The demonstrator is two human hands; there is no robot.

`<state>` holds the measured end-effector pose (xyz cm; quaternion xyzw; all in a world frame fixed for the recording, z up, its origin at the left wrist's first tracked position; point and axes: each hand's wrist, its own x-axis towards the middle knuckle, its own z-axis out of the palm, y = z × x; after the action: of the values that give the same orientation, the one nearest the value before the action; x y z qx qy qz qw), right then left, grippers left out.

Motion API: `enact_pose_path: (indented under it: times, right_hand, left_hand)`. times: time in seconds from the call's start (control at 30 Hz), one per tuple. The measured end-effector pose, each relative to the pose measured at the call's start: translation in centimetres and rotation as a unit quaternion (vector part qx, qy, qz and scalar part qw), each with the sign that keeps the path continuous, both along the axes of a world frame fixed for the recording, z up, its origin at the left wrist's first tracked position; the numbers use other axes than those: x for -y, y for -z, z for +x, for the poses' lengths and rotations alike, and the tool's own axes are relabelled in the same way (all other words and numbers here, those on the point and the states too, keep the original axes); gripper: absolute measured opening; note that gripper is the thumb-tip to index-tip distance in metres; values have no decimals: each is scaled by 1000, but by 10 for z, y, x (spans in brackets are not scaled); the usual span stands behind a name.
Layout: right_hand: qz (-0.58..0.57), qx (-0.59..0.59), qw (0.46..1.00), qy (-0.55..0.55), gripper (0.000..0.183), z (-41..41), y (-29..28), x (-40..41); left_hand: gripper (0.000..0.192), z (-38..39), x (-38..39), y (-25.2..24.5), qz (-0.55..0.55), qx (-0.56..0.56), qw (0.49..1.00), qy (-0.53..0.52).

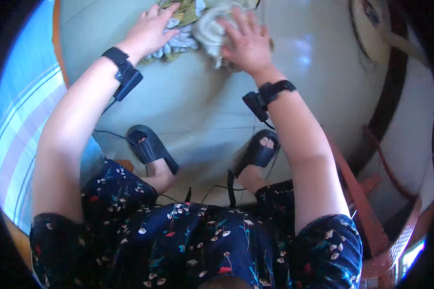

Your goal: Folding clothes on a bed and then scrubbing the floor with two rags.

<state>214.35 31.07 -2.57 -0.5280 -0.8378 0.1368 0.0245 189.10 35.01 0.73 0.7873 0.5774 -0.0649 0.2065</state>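
My left hand (149, 35) lies over a crumpled heap of grey and olive fabric pieces (182, 39) on the floor, fingers apart. Some of these pieces have finger-like ends, as knit gloves do. Beside the heap is a bunched off-white cloth (209, 31), slightly blurred. Over its right side my right hand (249, 47) is spread palm down; nothing is seen gripped in it. Whether either palm presses on the fabric is hard to tell. The upper part of the heap runs out at the top edge of the view.
Pale floor tiles (195, 94) stretch between my feet in black slippers (148, 146). Striped fabric (25, 119) hangs at the left. A round base of a stand (370, 32) is at the upper right, and a reddish frame leg (358, 195) at the right. Thin cables (112, 133) trail from my wrist-worn devices.
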Motion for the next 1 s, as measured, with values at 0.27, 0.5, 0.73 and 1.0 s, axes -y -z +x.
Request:
enact_pose_path:
  times: [0.27,0.5,0.73,1.0]
  right_hand:
    - [-140,95,900,401,82,132,-7,164]
    - [-222,115,871,423,84,115,47,166]
    - [-243,103,876,404,82,101,46,160]
    - [-167,79,911,368,75,117,20,165]
  left_hand:
    - [79,42,-12,29,-22,-111,992,52]
    - [84,26,-21,87,-12,-175,983,53]
    - [80,1,-15,107,10,-175,981,81]
    - [76,102,58,52,-85,-108,981,140]
